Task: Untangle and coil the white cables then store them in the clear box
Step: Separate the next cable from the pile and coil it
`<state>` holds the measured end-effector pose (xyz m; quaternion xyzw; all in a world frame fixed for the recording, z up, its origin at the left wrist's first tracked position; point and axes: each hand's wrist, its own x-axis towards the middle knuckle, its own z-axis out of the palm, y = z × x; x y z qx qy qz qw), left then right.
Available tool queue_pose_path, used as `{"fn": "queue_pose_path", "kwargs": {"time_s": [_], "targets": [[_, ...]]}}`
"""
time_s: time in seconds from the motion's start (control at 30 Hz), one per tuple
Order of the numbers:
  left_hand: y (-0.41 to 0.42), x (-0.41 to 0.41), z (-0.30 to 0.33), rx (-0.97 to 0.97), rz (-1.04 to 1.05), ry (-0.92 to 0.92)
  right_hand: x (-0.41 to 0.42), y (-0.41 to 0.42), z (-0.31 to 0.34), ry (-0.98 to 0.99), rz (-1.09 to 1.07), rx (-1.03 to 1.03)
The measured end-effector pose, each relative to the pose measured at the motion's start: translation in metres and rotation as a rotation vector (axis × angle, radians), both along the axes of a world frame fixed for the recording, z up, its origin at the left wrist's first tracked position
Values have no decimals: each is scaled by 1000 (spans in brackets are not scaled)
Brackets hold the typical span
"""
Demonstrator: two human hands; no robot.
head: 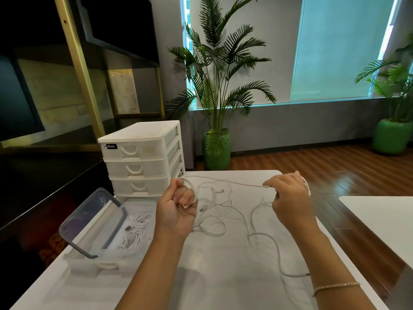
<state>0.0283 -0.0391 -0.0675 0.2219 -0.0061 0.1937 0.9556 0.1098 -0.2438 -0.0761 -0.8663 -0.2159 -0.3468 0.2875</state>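
Note:
My left hand (176, 211) is raised above the table, its fingers curled round a small loop of white cable (225, 181). That cable runs taut to my right hand (288, 195), which pinches it between thumb and fingers. More white cable (214, 222) lies loose and tangled on the white table (223, 276) under both hands, with one strand trailing toward my right wrist. The clear box (107, 262) stands open at the left, its lid (91, 222) leaning up, and coiled white cables (134, 238) lie inside it.
A white three-drawer organiser (143, 159) stands at the table's back left, just behind the clear box. A second white table (380, 220) is at the right across a gap. Potted palms (216, 151) stand on the wooden floor beyond.

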Motion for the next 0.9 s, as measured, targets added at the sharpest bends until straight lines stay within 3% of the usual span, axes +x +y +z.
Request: {"fn": "queue_pose_path", "kwargs": {"time_s": [0.17,0.33,0.47,0.57,0.73,0.9], "targets": [[-2,3,-3,176,60,122,-8,0,9,170,76,-13],[-20,3,-6,522,89,308,-20,15,22,420,121,-150],[-25,2,-6,553,42,312,-29,26,33,541,52,-289],[-24,2,-7,495,11,298,-37,29,38,486,-17,-317],[-17,2,-7,430,30,267,-23,29,38,362,8,-157],[-23,2,-7,543,35,293,6,26,51,153,-37,-132]]}}
